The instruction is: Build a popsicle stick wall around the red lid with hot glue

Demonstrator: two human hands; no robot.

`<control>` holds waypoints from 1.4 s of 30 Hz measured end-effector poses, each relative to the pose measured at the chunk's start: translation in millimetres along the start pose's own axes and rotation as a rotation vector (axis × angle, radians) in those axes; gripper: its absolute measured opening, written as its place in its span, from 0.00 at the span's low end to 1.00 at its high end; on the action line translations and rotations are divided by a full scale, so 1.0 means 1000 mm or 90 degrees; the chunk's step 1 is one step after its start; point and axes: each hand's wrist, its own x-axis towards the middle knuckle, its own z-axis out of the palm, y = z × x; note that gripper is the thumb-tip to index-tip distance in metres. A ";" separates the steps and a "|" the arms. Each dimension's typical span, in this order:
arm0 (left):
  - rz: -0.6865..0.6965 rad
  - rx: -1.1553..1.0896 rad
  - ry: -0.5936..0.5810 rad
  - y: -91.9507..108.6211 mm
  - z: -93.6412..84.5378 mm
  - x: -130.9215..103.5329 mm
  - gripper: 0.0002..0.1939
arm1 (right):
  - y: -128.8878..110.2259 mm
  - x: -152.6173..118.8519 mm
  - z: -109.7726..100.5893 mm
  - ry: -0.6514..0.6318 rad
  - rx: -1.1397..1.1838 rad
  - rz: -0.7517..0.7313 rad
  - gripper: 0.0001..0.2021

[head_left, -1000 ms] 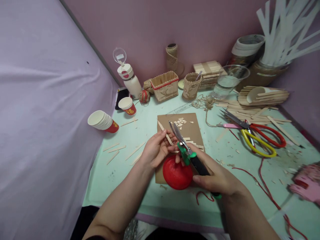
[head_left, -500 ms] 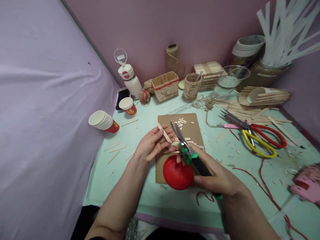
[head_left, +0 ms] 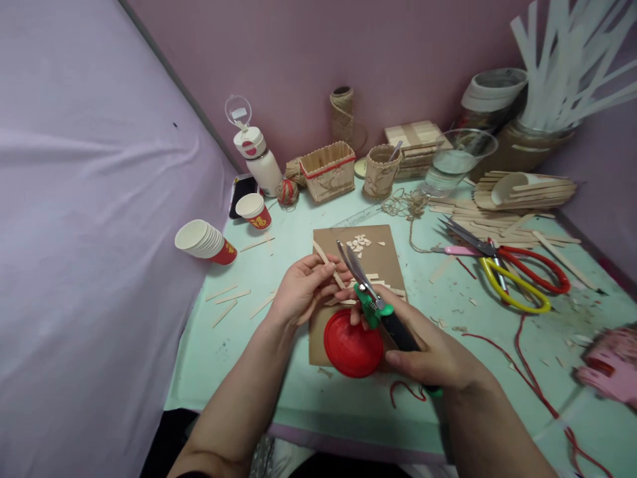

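Between thumb and fingers, my left hand (head_left: 307,287) pinches a thin wooden craft stick (head_left: 327,263), tilted with its upper end to the left. My right hand (head_left: 423,338) is wrapped round green-and-black handled pruning shears (head_left: 371,299). Their blades stand a little apart, just right of the stick and not around it. Below both hands lies a brown cardboard sheet (head_left: 318,345) with a round red lid (head_left: 353,345) on it. Small cut wood chips (head_left: 361,244) are heaped on the board's far part. Cut stick pieces (head_left: 393,290) lie partly hidden behind the shears.
Large scissors (head_left: 502,255) with red and yellow handles lie at right, near loose craft sticks (head_left: 468,219). Red cord (head_left: 532,372) trails nearby. Paper cups (head_left: 206,242) stand at left. A wooden box (head_left: 328,176), small wooden pot (head_left: 381,174) and water cup (head_left: 448,169) line the back.
My left hand has turned the craft stick slightly, and its fingers have closed in more around it. The shears in my right hand stay almost where they were.
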 end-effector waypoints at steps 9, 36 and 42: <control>0.005 0.014 0.017 0.001 0.006 -0.003 0.13 | 0.004 -0.001 -0.003 -0.011 -0.048 -0.027 0.35; -0.018 0.003 -0.026 -0.001 0.001 -0.002 0.12 | 0.002 0.000 0.000 -0.004 -0.021 0.000 0.35; -0.021 0.000 0.000 -0.003 0.002 0.000 0.13 | 0.002 0.000 0.000 0.001 -0.025 -0.010 0.34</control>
